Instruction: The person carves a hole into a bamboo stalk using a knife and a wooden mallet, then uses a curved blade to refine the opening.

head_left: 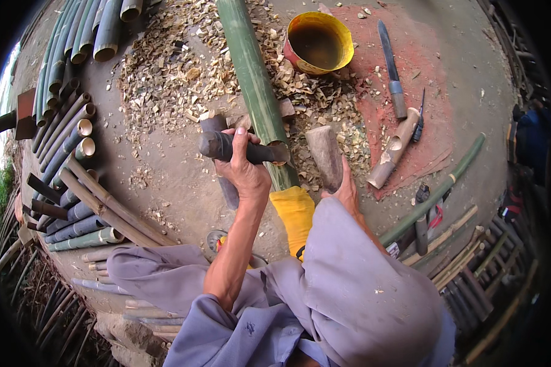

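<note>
Left hand (247, 174): fingers clamped on dark tube (219, 145), over green pole (251, 73)
Right hand (348, 191): fingers clamped on wooden block (325, 154)

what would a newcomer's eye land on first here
Probably the bright yellow-rimmed bucket near the top, right of the long green bamboo pole running down the middle. Pale chips lie scattered on both sides of that pole. Below, the left hand grips a short dark cylinder, and the right hand holds a tapered grey-brown block.
</note>
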Demonstrator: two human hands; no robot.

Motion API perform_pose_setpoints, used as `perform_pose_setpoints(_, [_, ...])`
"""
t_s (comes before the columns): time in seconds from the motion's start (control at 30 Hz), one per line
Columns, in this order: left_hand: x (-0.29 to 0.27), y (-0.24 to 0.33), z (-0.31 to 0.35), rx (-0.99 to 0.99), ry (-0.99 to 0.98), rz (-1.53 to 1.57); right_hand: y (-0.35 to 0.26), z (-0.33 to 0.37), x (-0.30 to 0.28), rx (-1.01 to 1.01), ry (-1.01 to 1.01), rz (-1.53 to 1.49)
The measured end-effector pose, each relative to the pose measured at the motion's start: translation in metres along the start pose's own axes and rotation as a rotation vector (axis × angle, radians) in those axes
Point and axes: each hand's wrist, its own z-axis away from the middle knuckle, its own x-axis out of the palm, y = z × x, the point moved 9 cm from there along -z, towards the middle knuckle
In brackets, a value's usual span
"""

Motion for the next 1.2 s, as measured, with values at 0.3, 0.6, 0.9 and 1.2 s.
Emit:
perform_pose_setpoints(0.3, [0.008, -0.013, -0.003, -0.016, 0.001, 0.002, -0.132, 0.008, -0.087, -0.396, -0.017, -0.031])
perform_pose_setpoints(0.6, [0.038, -0.009, -0.006, 0.109, -0.286, 0.026, -0.339, 0.007, -0.107, -1.097, -0.032, 0.591])
perform_pose_setpoints(0.9, [0.042, -0.009, -0.001, 0.088, -0.220, -0.207, -0.371, 0.002, -0.122, -1.124, 0.066, 0.338])
perform_pose_setpoints(1.2, [0.049, -0.033, -0.014, -0.070, -0.291, 0.037, -0.379, -0.012, -0.123, -1.054, -0.011, 0.392])
